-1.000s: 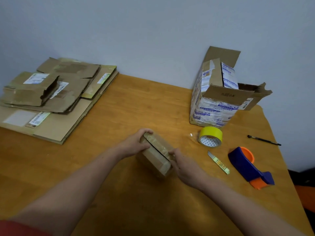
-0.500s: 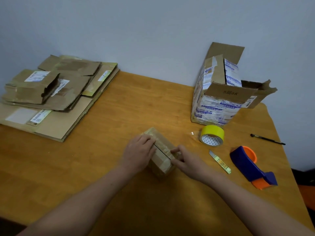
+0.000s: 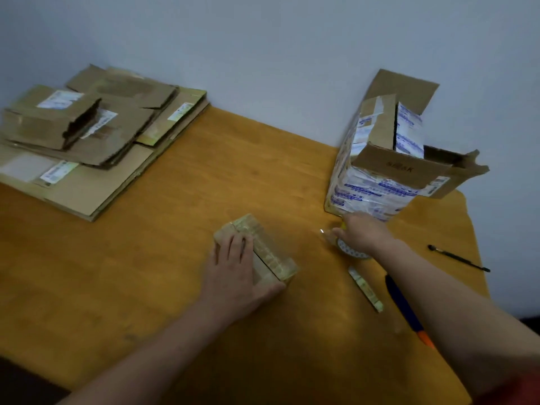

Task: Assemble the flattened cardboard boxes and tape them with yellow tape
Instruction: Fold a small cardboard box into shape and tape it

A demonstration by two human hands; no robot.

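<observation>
Fingers (image 3: pixel 235 244) of my left hand (image 3: pixel 233 273) lie straight on the small cardboard box (image 3: pixel 273 254) at the middle of the tabletop (image 3: pixel 175 206), pressing its flaps shut, while my right hand (image 3: pixel 365 235) covers the yellow tape roll (image 3: pixel 352 253), grip unclear in the blur; next, I judge, tape must be drawn across the seam.

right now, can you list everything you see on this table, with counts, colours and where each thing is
small cardboard box: 1, brown, table centre, under the left hand
flattened cardboard boxes: a stack, count unclear, brown, far left corner
open carton: 1, brown with blue-printed tape, far right, flaps up
tape roll: 1, yellow, in front of the carton, mostly covered
cutter: 1, pale yellow-green, right of the small box
tape dispenser: 1, blue and orange, partly behind the right forearm
pen: 1, black, near the right edge
table: 1, orange-brown wood
left hand: flat on the small box
right hand: on the tape roll, grip blurred
</observation>
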